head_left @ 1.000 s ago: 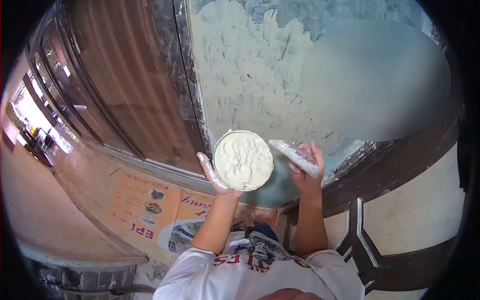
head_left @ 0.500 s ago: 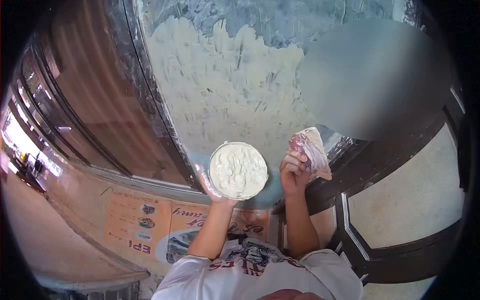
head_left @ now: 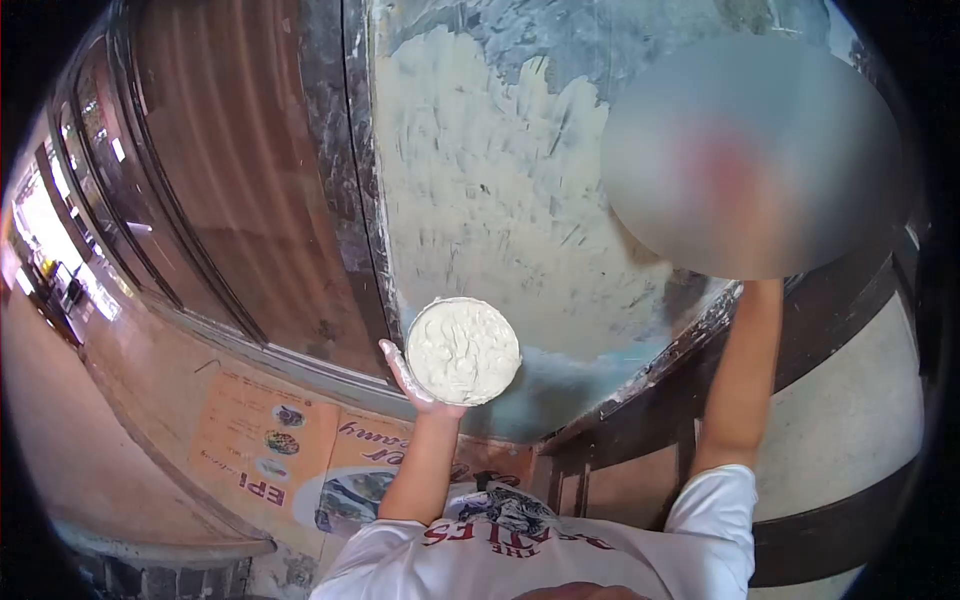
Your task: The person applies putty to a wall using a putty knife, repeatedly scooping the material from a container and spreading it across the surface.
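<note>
My left hand [head_left: 418, 390] holds up a round tub of off-white putty [head_left: 464, 352] from below. Its thumb is smeared with white along the tub's side, and the other fingers are hidden underneath. The putty's surface is lumpy and ridged. My right arm reaches up along the right side, and my right hand [head_left: 755, 205] lies inside a blurred patch. A reddish smear there matches the scraper [head_left: 728, 160] it gripped earlier; finger detail is lost. Facing me is a wall panel [head_left: 480, 190], coated with streaky pale putty below a bare blue-grey upper area.
A dark frame strip [head_left: 335, 180] and brown glazed panels [head_left: 225, 170] stand left of the wall. Dark moulding with pale insets [head_left: 840, 390] runs along the right. An orange printed banner [head_left: 270, 440] lies below, near a rounded ledge [head_left: 170, 555].
My right hand has risen up and to the right with the scraper, into the blurred area. The tub in my left hand has shifted slightly left and down in view; the view has turned somewhat.
</note>
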`<state>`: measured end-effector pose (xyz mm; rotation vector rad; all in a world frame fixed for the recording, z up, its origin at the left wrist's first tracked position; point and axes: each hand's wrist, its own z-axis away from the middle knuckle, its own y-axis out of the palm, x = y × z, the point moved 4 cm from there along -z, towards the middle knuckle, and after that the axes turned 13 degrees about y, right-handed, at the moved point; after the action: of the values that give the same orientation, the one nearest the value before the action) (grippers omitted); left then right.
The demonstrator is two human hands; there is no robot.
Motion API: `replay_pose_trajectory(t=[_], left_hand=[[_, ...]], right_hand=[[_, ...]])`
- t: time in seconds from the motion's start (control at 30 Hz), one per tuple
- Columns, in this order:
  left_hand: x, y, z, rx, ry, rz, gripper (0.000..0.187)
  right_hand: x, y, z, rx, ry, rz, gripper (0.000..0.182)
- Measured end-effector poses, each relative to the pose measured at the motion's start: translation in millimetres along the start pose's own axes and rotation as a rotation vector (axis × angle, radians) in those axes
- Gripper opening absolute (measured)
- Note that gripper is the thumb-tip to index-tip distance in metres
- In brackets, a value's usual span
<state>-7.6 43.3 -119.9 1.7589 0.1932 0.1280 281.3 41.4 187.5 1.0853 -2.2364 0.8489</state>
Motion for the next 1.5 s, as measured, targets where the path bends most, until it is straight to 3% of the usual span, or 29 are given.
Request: replay_pose_trajectory(t=[0.13,0.53,0.63,0.73,0.87,1.0,1.13,1.3,1.5], left_hand=[[-7.1,-7.2,-9.0,-0.003,0.015,0.02,0.09],[-16.4,-14.2,-26.8,0.022,0.022,0.019,0.089],[-24.5,-14.9,-26.8,0.009,0.044,0.029,0.088],[-31.4,-20.9,-29.8,-0.007,0.066,0.034,0.088],[-44.3,-29.7,-32.0,-0.064,0.088,0.039,0.088],[-51.7,-41.3,-35.5,0.008,0.126,0.061,0.087],[-48.5,-35.1,-40.6,-0.024,0.141,0.039,0.089],[-45.3,-36.2,-42.7,-0.036,0.116,0.039,0.09],[-46.7,-32.0,-43.5,-0.028,0.12,0.067,0.09]], right_hand=[[50.8,-2.6,-69.0,0.076,-0.313,0.344,0.023],[82.8,71.8,-122.0,0.105,-0.352,0.506,0.03],[92.4,87.0,-123.9,-0.039,-0.526,0.791,0.03],[100.7,107.1,-124.4,-0.063,-0.667,0.761,0.03],[106.5,121.0,-119.8,-0.067,-0.687,0.871,0.027],[106.7,124.3,-115.4,-0.051,-0.679,0.938,0.025],[103.0,131.0,-107.2,-0.114,-0.81,0.891,0.023],[98.0,123.4,-121.2,-0.035,-0.686,0.676,0.022],[104.9,130.6,-106.6,-0.07,-0.737,0.833,0.021]])
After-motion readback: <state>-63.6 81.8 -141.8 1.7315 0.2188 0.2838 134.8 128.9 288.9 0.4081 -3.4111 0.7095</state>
